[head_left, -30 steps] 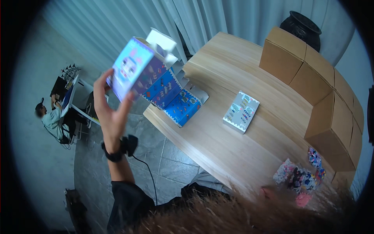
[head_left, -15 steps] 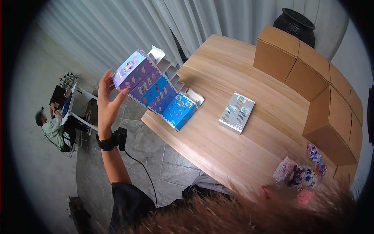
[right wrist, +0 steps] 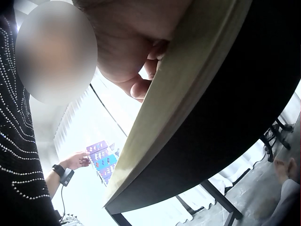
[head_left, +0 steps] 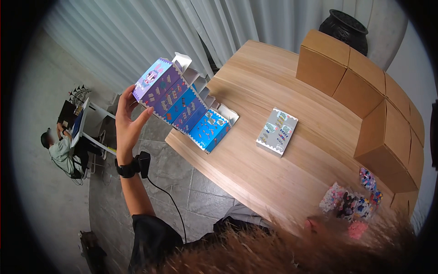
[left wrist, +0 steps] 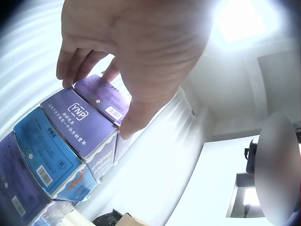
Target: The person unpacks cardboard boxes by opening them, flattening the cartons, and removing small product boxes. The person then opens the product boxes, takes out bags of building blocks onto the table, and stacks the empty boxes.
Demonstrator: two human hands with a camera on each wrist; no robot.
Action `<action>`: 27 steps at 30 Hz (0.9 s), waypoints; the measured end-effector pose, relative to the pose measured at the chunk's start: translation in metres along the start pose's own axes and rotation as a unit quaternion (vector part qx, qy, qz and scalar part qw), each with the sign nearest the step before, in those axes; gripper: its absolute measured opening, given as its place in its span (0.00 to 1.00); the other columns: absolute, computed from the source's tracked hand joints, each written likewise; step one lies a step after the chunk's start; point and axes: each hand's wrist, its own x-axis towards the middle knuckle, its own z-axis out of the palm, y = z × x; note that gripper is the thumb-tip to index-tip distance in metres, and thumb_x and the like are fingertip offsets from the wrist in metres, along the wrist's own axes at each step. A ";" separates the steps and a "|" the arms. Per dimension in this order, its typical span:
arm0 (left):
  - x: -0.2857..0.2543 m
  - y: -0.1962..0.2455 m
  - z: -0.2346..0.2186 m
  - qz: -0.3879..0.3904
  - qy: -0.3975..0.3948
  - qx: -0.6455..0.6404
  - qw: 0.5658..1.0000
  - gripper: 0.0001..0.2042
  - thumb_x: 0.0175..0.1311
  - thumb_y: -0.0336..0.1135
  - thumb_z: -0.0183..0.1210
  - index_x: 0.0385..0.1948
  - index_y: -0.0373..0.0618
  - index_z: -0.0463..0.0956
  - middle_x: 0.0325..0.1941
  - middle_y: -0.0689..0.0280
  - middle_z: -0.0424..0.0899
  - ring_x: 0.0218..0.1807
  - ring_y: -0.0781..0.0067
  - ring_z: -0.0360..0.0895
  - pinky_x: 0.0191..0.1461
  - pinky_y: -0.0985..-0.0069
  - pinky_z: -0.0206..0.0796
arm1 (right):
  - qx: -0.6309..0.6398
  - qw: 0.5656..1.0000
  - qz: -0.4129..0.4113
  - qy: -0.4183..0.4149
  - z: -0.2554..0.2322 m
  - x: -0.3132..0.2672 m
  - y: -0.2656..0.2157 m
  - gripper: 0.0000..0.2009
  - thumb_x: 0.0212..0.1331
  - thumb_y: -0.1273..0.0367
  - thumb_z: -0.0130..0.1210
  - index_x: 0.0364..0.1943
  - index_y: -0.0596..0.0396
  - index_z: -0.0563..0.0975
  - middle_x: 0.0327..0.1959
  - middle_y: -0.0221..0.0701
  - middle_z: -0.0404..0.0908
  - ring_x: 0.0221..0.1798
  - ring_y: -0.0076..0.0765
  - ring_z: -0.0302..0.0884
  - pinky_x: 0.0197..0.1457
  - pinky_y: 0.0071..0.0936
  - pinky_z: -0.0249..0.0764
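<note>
My left hand [head_left: 128, 125] grips a purple printed box [head_left: 159, 90] at the top of a stack, thumb on one side and fingers on the other. Beneath it stand several more small boxes in purple and blue, down to a blue box [head_left: 210, 130] at the table's left corner. White flaps stick out from their far sides. In the left wrist view, the thumb and fingers reach round the purple top box [left wrist: 102, 96]. My right hand [right wrist: 129, 44] rests at the table edge with its fingers bent and nothing visible in it; hair hides it in the head view.
A grey printed box [head_left: 277, 132] lies mid-table. Bags of colourful small pieces [head_left: 351, 203] lie near the right end. Brown cardboard boxes [head_left: 326, 59] line the far right side, with a black pot [head_left: 344, 32] behind. Another person [head_left: 61, 148] sits at a desk beyond.
My left hand has lowered the purple box onto the stack, where it now lines up with the boxes below. Over the last half second it has barely moved.
</note>
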 end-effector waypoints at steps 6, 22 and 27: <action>-0.001 -0.003 -0.001 -0.006 -0.001 -0.010 1.000 0.36 0.60 0.32 0.74 0.70 0.38 0.67 0.64 0.58 0.78 0.65 0.65 0.77 0.74 0.63 0.65 | 0.024 0.999 -0.004 0.024 0.001 -0.002 -0.003 0.03 0.60 0.71 0.67 0.36 0.53 0.86 0.30 0.31 0.85 0.33 0.38 0.79 0.46 0.33 0.70; -0.103 0.061 0.082 0.063 0.138 0.024 0.988 0.25 0.64 0.31 0.68 0.62 0.33 0.73 0.57 0.56 0.81 0.51 0.69 0.78 0.55 0.71 0.70 | 0.093 0.994 -0.052 0.019 -0.007 0.014 -0.023 0.03 0.59 0.74 0.67 0.36 0.56 0.86 0.26 0.35 0.86 0.23 0.32 0.81 0.27 0.26 0.73; -0.113 0.132 0.200 -0.043 -0.196 0.084 0.976 0.40 0.63 0.45 0.71 0.70 0.28 0.62 0.59 0.47 0.80 0.48 0.56 0.82 0.50 0.66 0.75 | 0.108 0.992 -0.067 0.021 -0.012 0.013 -0.027 0.03 0.60 0.74 0.67 0.36 0.58 0.85 0.27 0.36 0.86 0.23 0.31 0.81 0.26 0.25 0.73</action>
